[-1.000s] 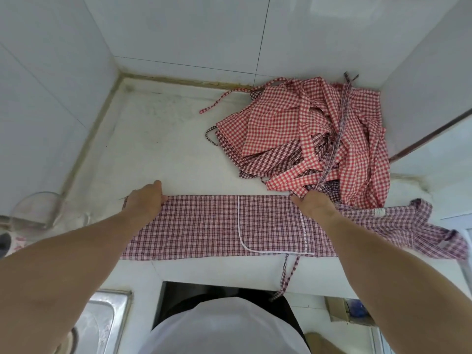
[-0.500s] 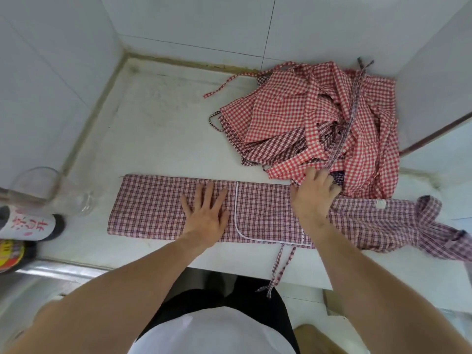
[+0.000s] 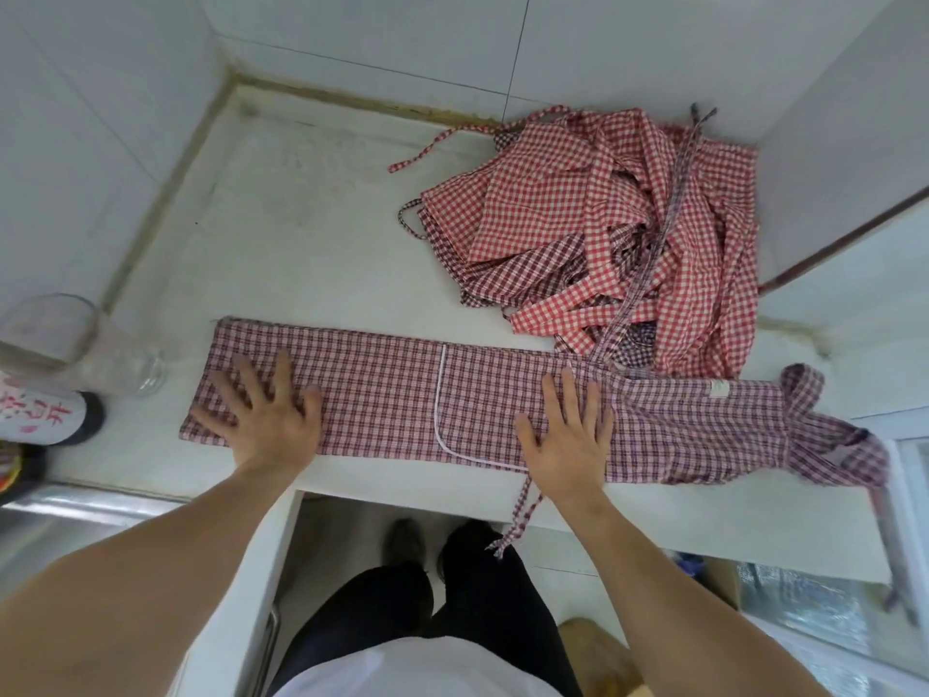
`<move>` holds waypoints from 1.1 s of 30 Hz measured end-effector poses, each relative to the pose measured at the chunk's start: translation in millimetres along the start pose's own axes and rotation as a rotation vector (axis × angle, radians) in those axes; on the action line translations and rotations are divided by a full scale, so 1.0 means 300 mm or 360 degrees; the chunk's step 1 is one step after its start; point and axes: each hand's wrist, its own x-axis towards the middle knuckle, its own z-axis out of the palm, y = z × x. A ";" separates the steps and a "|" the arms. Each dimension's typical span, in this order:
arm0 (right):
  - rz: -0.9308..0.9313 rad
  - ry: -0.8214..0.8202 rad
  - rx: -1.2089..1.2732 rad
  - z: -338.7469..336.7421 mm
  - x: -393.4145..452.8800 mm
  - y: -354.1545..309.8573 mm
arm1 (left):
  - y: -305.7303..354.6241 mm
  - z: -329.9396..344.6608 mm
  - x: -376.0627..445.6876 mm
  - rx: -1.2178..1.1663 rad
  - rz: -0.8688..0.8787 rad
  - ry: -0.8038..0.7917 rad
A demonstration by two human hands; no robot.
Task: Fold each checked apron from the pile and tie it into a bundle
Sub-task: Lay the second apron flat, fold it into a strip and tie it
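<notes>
**Both palms flat on a folded apron**

A dark-checked apron [image 3: 392, 394], folded into a long strip, lies along the near edge of a white counter [image 3: 311, 233]. The left hand [image 3: 266, 420] and right hand [image 3: 565, 437] press it, fingers spread straight. The red-checked pile [image 3: 603, 233] sits far right.

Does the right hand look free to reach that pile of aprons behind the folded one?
Probably yes. The right hand lies flat and holds nothing, pressing the folded apron; the pile sits just beyond its fingertips, with nothing between.
</notes>
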 end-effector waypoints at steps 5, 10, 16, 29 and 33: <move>0.0014 -0.0220 0.0117 -0.013 -0.008 0.044 | 0.063 -0.047 0.000 -0.0108 -0.0166 -0.0109; -0.0020 -0.0471 0.0207 -0.054 0.015 0.027 | 0.305 -0.092 -0.136 -0.0255 0.0387 0.0110; 0.0184 -0.0674 0.1313 -0.201 0.037 0.040 | 0.636 -0.032 -0.326 -0.0664 0.0994 0.0155; -0.0225 -0.0496 0.0380 -0.365 0.283 0.648 | 0.856 -0.064 -0.323 0.0206 0.0404 -0.0757; -0.0189 -0.0371 0.0465 -0.378 0.331 0.689 | 0.885 -0.081 -0.320 0.0151 0.0326 -0.0827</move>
